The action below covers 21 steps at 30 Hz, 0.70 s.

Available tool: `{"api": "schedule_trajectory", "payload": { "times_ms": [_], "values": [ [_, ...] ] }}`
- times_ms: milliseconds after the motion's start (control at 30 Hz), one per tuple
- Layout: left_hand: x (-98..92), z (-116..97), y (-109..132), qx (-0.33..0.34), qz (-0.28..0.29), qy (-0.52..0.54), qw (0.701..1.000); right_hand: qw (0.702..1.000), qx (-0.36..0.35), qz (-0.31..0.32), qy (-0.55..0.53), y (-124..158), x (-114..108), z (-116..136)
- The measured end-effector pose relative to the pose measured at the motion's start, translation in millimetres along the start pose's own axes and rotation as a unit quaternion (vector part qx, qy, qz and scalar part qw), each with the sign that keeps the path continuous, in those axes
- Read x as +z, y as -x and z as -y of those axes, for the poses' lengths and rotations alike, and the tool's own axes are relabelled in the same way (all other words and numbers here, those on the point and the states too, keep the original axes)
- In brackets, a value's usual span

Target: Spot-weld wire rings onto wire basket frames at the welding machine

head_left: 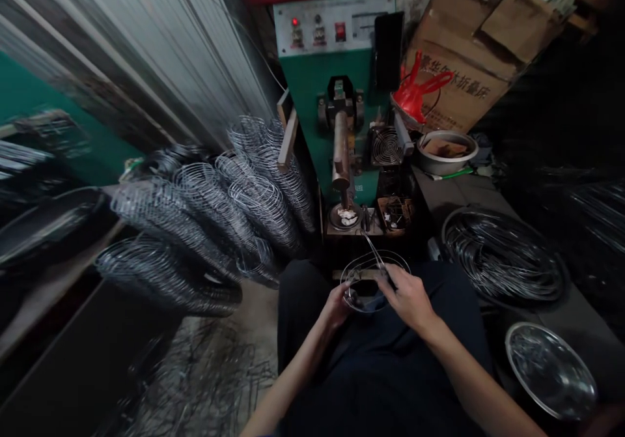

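Observation:
My left hand point(336, 307) is closed on the left side of a round wire frame point(364, 310), which is held above my lap. My right hand point(409, 296) grips slender metal tweezers point(374, 249) that point up and forward over the frame's far rim. The right fingers are at the frame's right side; whether they also touch the wire is unclear. Just beyond the hands stands a green machine point(307, 92) with a cylindrical metal arm point(342, 144). Beneath that arm lies a small round dish point(336, 221) with whitish material in it.
Stacks of wire frames point(258, 206) stand at the left. To the right, a large tray point(561, 281) holds many wire rings, with a shiny metal bowl point(551, 372) nearer me. A white basin point(446, 163) and cardboard boxes point(454, 66) are at the back right.

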<state>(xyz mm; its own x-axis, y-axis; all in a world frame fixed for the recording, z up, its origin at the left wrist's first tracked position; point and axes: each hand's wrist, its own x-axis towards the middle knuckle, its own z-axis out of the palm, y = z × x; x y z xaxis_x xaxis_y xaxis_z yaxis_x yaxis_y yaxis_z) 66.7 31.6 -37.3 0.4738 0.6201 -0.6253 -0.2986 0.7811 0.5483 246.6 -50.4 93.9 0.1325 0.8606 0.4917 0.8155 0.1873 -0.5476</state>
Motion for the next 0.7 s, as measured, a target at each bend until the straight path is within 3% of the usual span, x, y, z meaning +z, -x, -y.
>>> {"api": "schedule_trajectory", "payload": {
  "times_ms": [167,300,433,533,567,600,667,700],
  "values": [
    [-4.9,3.5,-3.0,-0.007,-0.009,-0.003,1.0,0.999,0.016,0.002,0.042,-4.9,6.7,-4.5],
    [-5.4,1.9,-0.5,-0.008,-0.01,0.001,1.0,1.0,0.02,-0.005,0.009,-4.5,13.0,-0.8],
    [-5.7,-1.9,4.2,-0.012,-0.003,0.009,1.0,0.997,0.031,0.034,-0.054,8.9,-7.8,-9.6],
    [-6.4,-3.3,8.0,-0.002,0.008,0.01,1.0,0.985,0.167,-0.003,0.038,49.5,-57.0,-66.1],
    [-6.3,-3.8,9.4,0.002,0.013,0.008,1.0,0.961,0.253,-0.025,0.107,72.6,-76.3,-93.7],
    [-5.8,-4.4,11.0,0.006,0.019,0.004,1.0,0.919,0.345,-0.036,0.186,100.2,-94.7,-122.6],
    [-3.5,-6.8,14.6,0.013,0.032,-0.005,0.999,0.839,0.477,0.017,0.263,164.8,-123.0,-175.2],
    [-1.7,-8.6,16.7,0.016,0.039,-0.011,0.999,0.815,0.512,0.045,0.267,198.1,-131.3,-195.3]
  ]
}}
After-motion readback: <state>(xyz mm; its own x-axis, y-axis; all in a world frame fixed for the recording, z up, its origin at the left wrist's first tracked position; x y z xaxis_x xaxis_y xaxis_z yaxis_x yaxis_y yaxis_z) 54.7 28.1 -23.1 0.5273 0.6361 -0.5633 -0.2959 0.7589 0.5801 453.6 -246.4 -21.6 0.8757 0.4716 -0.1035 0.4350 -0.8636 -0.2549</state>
